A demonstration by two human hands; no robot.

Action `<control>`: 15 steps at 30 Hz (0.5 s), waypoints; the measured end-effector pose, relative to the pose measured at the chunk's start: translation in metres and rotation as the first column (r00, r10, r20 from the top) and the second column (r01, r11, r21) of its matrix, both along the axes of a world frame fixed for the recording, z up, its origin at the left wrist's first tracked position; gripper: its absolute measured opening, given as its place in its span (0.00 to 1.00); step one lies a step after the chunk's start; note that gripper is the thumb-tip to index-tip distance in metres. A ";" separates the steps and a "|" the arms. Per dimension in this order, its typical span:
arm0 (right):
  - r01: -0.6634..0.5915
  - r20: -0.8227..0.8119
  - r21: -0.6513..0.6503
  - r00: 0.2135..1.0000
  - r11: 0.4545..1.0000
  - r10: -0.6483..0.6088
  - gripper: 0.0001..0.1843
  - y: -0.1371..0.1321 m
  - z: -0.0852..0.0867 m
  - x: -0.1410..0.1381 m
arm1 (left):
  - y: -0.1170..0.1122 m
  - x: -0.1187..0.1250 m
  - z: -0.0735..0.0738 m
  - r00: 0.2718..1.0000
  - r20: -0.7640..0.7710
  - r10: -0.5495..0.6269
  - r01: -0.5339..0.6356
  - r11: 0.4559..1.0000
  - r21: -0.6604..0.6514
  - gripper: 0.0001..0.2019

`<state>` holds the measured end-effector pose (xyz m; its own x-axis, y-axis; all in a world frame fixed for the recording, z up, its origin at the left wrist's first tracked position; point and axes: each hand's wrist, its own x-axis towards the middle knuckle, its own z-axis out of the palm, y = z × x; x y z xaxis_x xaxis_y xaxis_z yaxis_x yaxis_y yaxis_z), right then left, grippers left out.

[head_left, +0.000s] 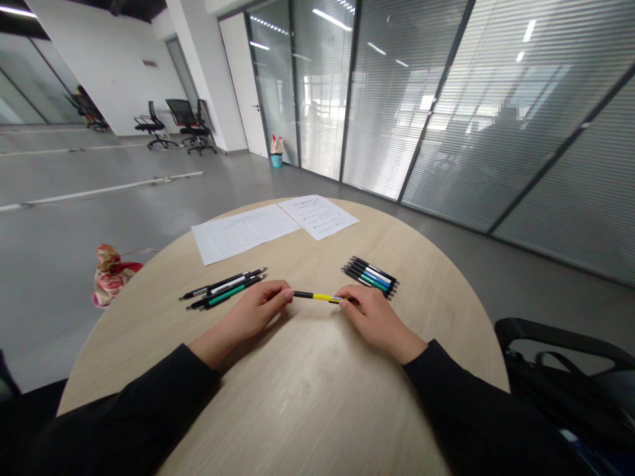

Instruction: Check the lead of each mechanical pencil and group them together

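A black and yellow pen (321,297) is stretched level between my two hands, just above the round table (297,410). My left hand (262,305) pinches its black end between thumb and fingers. At the yellow end, my right hand (368,314) grips it with thumb and fingertips, which hide that tip. Beside my left hand lies a loose group of pens (225,288), black with white and green parts. Beyond my right hand, several pens (371,274) with white, blue and green parts lie side by side in a neat row.
Two printed sheets, one wide (243,231) and one smaller (320,215), lie at the table's far side. A black chair (550,337) stands close on the right. On the floor at left is a patterned cloth bundle (112,274). Glass partitions (377,99) rise behind.
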<state>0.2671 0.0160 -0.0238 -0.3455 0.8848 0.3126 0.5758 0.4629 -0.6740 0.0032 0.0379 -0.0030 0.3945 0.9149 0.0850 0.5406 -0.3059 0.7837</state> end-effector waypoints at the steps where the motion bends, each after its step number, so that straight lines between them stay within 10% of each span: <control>1: -0.001 0.003 -0.012 1.000 1.000 0.001 0.08 0.000 0.001 0.000 | 0.001 0.000 -0.001 1.000 0.027 0.006 -0.006 1.000 -0.005 0.19; 15: -0.171 0.068 0.065 0.984 0.983 0.166 0.13 -0.024 -0.001 -0.026 | 0.003 0.012 -0.008 0.908 0.394 0.145 -0.081 0.981 -0.174 0.20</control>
<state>0.2409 -0.0084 -0.0244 -0.5083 0.7888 0.3455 0.5249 0.6018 -0.6019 0.0147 0.0410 -0.0106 0.2488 0.9658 0.0728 0.1928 -0.1231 0.9735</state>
